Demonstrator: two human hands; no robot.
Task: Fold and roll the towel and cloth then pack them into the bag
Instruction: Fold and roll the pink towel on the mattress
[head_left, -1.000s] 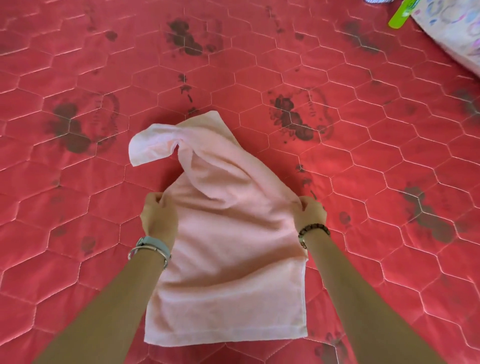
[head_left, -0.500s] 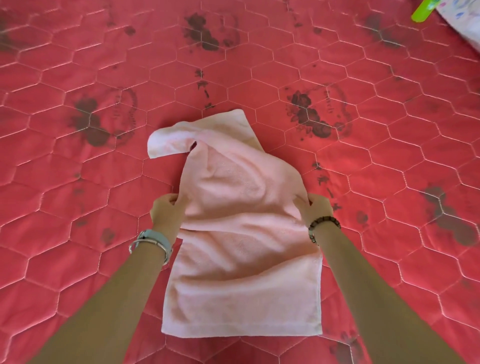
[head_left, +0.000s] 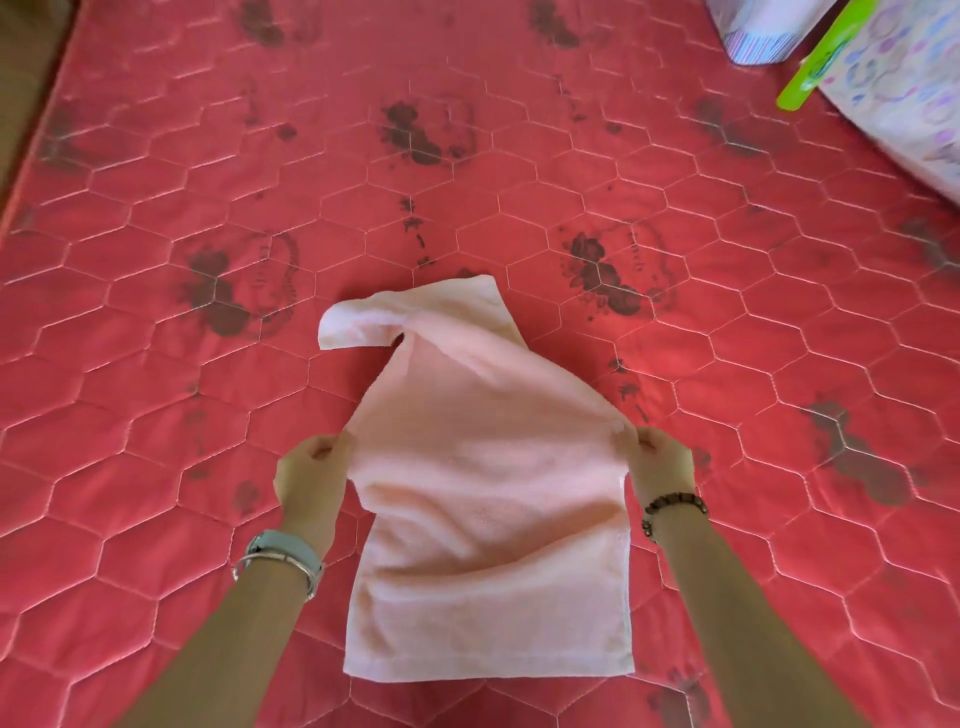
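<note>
Home bedroom: red quilted mattress (head_left: 519, 171) with hexagon stitching, floral print; patterned pillow (head_left: 904, 98) at corner.

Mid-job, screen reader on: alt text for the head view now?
Both hands pinch a pink towel by its side edges about midway along, left hand on the left edge, right hand on the right, over a red quilted mattress. Its near end lies flat; its far end is rumpled, one corner flopped left. A green object lies far right.
</note>
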